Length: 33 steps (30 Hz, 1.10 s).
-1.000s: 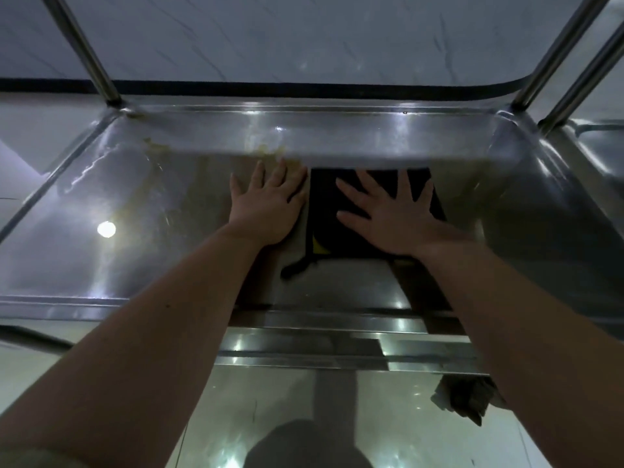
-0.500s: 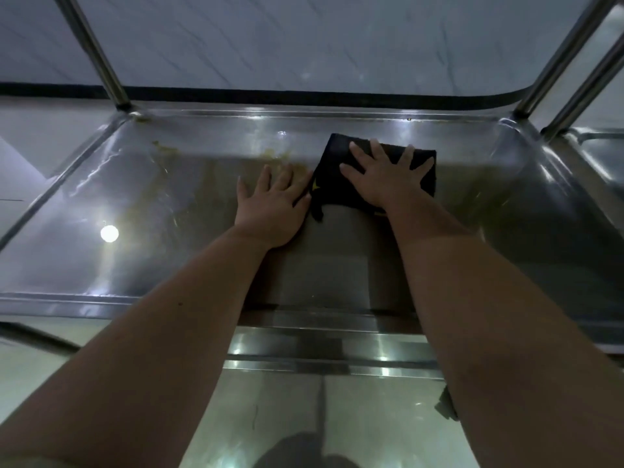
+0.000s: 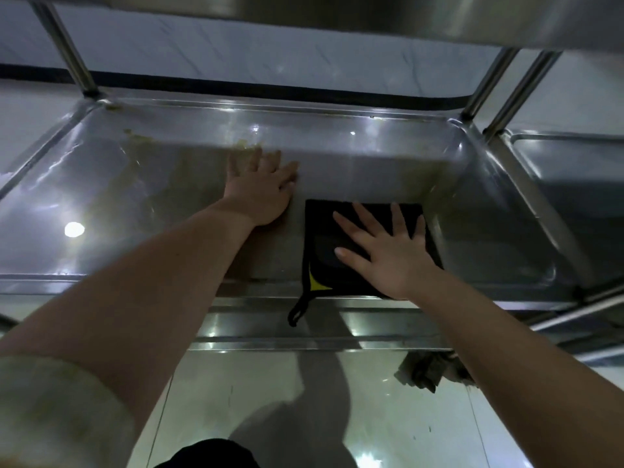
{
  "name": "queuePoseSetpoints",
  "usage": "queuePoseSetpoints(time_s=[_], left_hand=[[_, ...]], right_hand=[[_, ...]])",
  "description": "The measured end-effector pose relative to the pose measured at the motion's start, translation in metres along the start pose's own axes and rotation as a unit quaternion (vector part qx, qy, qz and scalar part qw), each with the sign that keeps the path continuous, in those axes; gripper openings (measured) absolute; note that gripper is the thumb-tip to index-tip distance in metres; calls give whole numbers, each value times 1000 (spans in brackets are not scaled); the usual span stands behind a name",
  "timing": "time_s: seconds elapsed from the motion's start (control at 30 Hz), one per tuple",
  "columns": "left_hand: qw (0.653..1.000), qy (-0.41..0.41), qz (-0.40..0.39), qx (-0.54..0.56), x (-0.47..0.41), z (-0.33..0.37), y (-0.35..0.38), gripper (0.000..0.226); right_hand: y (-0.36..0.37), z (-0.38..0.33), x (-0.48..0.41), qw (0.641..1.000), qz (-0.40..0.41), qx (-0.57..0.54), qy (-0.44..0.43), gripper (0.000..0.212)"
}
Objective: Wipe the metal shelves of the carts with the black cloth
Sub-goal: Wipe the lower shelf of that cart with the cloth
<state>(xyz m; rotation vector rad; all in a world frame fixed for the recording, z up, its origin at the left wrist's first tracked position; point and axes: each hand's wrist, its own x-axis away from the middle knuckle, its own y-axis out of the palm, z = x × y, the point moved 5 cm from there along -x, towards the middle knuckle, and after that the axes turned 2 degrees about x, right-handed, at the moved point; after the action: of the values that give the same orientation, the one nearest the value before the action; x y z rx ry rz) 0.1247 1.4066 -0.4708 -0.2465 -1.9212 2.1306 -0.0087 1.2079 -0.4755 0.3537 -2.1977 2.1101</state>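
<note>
Where the cloth lay: your square black cloth with a yellow corner (image 3: 322, 231) sat flat on the dull stainless-steel cart shelf (image 3: 135, 204), right of centre, its hanging loop (image 3: 297, 312) trailing over the front lip.
Right hand: your right hand (image 3: 388, 255) pressed on the cloth, fingers straight and spread, curled round nothing.
Left hand: your left hand (image 3: 261, 190) lay flat on bare metal just left of the cloth, fingers straight too.
Key relation: yellowish smears (image 3: 244, 145) lay left and rearward of the cloth, by your left fingertips; the right hand probably had to sweep that way.
</note>
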Motion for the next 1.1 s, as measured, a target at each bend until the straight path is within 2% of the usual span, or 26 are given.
queuePoseSetpoints(time_s=[0.17, 0.47, 0.83, 0.93, 1.1], left_hand=[[998, 41, -24, 42, -14, 63, 8, 52], [999, 29, -17, 17, -28, 68, 23, 54], [1000, 24, -7, 19, -32, 65, 25, 54], [1000, 21, -8, 18, -32, 64, 24, 54], [999, 17, -14, 24, -29, 64, 22, 52]], right_hand=[[1, 4, 4, 1000, 3, -9, 0, 62], [3, 66, 21, 999, -6, -16, 32, 62], [-33, 99, -148, 991, 51, -25, 124, 65], [-31, 92, -132, 992, 41, -30, 113, 65], [-4, 72, -31, 999, 15, -18, 45, 64]])
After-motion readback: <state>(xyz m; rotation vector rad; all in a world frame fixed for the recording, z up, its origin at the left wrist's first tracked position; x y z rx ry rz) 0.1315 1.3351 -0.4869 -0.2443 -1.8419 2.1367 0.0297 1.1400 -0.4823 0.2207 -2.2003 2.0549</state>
